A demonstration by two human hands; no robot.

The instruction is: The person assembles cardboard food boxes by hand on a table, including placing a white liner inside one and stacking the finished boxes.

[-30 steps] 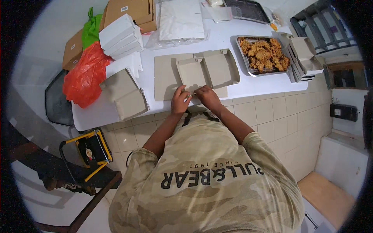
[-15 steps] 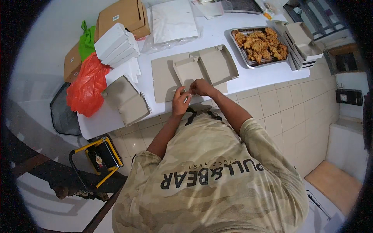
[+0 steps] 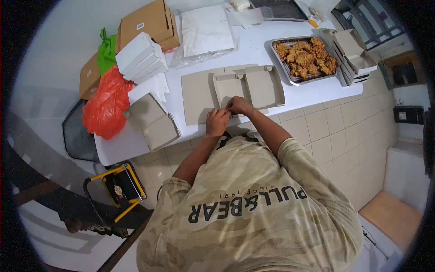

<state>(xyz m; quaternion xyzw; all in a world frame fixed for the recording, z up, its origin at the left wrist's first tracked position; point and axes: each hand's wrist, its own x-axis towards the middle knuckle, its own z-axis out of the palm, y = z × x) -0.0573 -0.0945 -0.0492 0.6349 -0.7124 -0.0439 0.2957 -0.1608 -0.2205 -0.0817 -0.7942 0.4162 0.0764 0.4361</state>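
A grey-brown cardboard food box [image 3: 265, 88], partly folded with raised sides, lies on a flat cardboard sheet [image 3: 198, 97] near the table's front edge. My right hand [image 3: 239, 106] is closed on the box's near left corner, fingers bent downward. Beside it, almost touching, my left hand [image 3: 218, 122] pinches the same corner from the left. The fingertips and the flap between them are mostly hidden. Another opened cardboard box [image 3: 156, 124] rests at the table's left front, its edge reaching past the rim.
A metal tray [image 3: 297, 82] of fried chicken [image 3: 308, 58] stands to the right, beside stacked open boxes [image 3: 353, 50]. Folded white boxes [image 3: 141, 59], a red plastic bag [image 3: 106, 104] and a brown carton [image 3: 147, 27] crowd the left. Flat white sheets [image 3: 206, 29] lie behind.
My left hand's fingers have closed in toward my right hand at the box corner. The box has tilted down flatter. The whole view has shifted slightly.
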